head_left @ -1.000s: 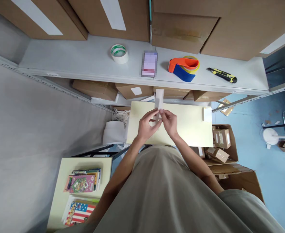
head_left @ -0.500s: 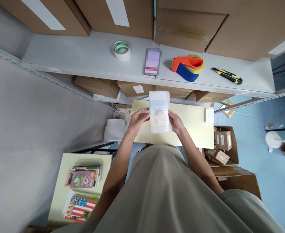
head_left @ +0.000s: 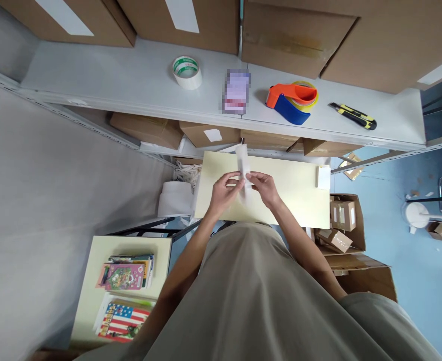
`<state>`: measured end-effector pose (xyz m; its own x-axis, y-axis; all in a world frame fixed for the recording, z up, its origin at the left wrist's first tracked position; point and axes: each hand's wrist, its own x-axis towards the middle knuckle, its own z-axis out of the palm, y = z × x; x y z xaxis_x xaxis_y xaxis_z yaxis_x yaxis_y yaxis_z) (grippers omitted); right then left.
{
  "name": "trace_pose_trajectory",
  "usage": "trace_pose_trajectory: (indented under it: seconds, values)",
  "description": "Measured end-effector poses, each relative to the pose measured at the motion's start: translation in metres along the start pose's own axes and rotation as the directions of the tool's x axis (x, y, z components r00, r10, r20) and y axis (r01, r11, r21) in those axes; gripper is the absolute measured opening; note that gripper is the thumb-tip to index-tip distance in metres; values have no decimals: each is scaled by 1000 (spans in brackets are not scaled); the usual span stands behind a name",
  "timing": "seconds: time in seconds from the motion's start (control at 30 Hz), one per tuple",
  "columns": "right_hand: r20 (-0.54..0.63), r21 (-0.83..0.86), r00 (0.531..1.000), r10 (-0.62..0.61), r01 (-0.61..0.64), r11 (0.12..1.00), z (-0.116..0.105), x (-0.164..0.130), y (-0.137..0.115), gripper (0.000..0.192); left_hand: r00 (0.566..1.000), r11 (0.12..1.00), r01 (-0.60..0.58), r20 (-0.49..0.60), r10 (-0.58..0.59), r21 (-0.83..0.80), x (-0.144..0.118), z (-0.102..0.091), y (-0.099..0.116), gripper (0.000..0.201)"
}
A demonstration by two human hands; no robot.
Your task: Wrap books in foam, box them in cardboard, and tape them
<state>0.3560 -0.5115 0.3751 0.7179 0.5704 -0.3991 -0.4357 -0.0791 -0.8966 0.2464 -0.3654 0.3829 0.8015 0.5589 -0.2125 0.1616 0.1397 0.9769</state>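
My left hand and my right hand meet over a pale yellow table and together pinch a thin white packet. The packet stands edge-on toward me, so it shows as a narrow strip reaching away from my fingers. Its printed face is hidden. A small white card lies at the table's right end.
A grey shelf ahead carries a white tape roll, a blurred card, an orange and blue tape dispenser and a yellow box cutter. Cardboard boxes stand to the right. Books lie on a second table at the lower left.
Half a second ago the packet faced me flat, held by its sides with the picture showing. Both hands have since come together and turned it edge-on, as it was one second ago.
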Motion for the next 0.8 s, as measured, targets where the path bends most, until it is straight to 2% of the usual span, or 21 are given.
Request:
trace_pose_trajectory:
  seconds: [0.07,0.13,0.27,0.37,0.43,0.57,0.67,0.8]
  values:
    - [-32,-71,996,-79,76,995,11,-2,7,45,1000,998,17,-13,-18,-53,-3,6,-9,58]
    - [-23,-130,989,-143,139,982,18,-3,16,39,997,997,32,-73,-37,-74,-2,5,-22,57]
    - [20,-217,988,-152,152,964,18,3,33,36,979,992,102,-169,-113,-73,10,-11,-50,52]
    - [-130,-304,977,-168,122,945,9,13,44,42,957,975,177,-210,-203,-134,18,-25,-66,51]
    - [-202,-327,971,-130,58,943,6,20,53,47,942,962,213,-225,-248,-170,22,-33,-73,51]
    - [-118,-286,993,-3,-31,958,10,30,75,45,926,950,250,-241,-291,-186,27,-52,-87,49]
    - [-103,-258,993,56,-82,963,22,37,91,44,920,947,280,-237,-311,-155,32,-73,-102,49]
    - [-149,-224,978,147,-178,958,46,59,112,40,931,951,304,-194,-310,-61,46,-104,-130,52]
